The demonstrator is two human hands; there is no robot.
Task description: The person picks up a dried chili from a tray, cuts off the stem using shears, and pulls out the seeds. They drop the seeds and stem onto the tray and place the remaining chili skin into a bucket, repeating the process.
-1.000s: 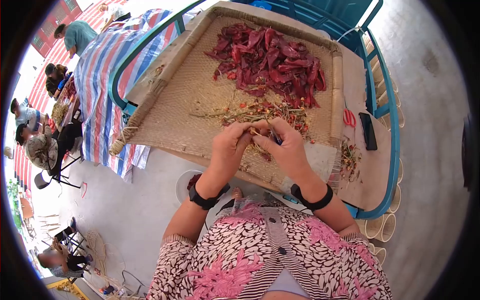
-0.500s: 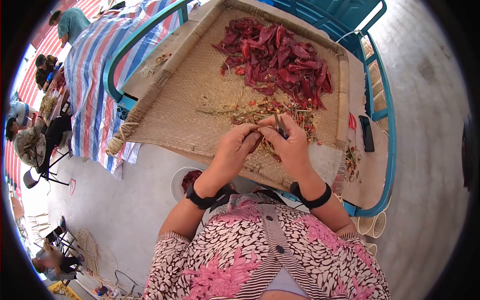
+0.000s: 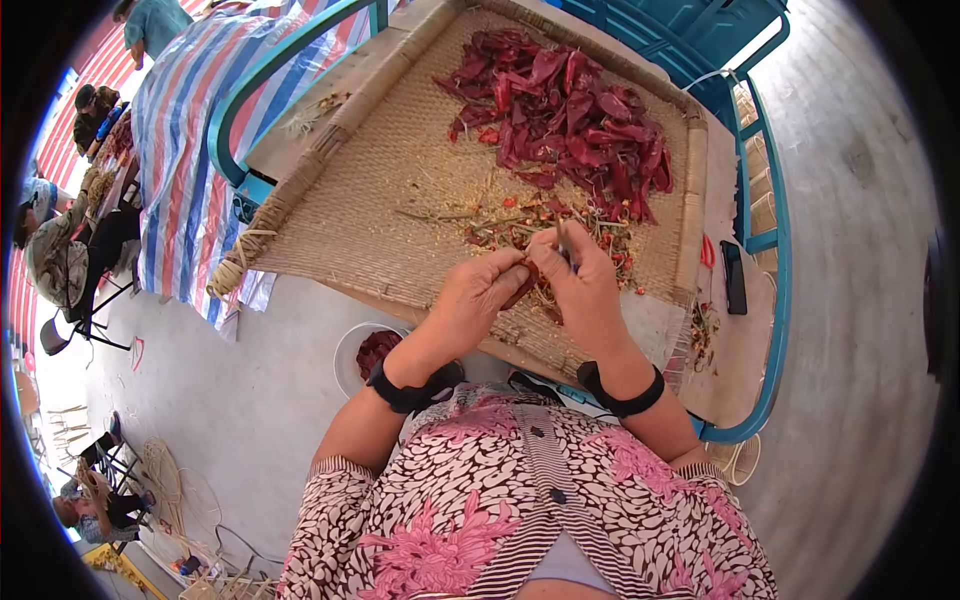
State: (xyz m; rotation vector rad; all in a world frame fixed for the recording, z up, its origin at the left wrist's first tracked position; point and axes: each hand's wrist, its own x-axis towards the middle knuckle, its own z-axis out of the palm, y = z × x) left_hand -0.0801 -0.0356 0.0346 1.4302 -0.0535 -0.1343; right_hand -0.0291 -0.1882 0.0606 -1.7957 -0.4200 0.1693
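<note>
My left hand (image 3: 484, 292) is closed, pinching a dark red dried chili pepper (image 3: 520, 286), most of it hidden by the fingers. Close beside it, my right hand (image 3: 582, 275) is closed around a small dark metal tool (image 3: 564, 240) that looks like snips; its thumb and fingertip meet at the pepper's end. Both hands are over the near edge of a woven tray (image 3: 370, 205). Beyond them lies a heap of dried red chili peppers (image 3: 570, 110). Stems, seeds and red scraps (image 3: 500, 232) are scattered just past my fingers.
A white bucket (image 3: 343, 358) holding red peppers stands on the floor below left. Blue metal rails (image 3: 778, 350) frame the tray. At right lie a black phone (image 3: 735, 280) and a red-handled tool (image 3: 707, 252). Several people sit or stand at left, near a striped sheet (image 3: 190, 130).
My hands keep their hold, with only slight shifts of the fingers; the right hand has risen a little and turned the tool more upright. The whole view has shifted slightly.
</note>
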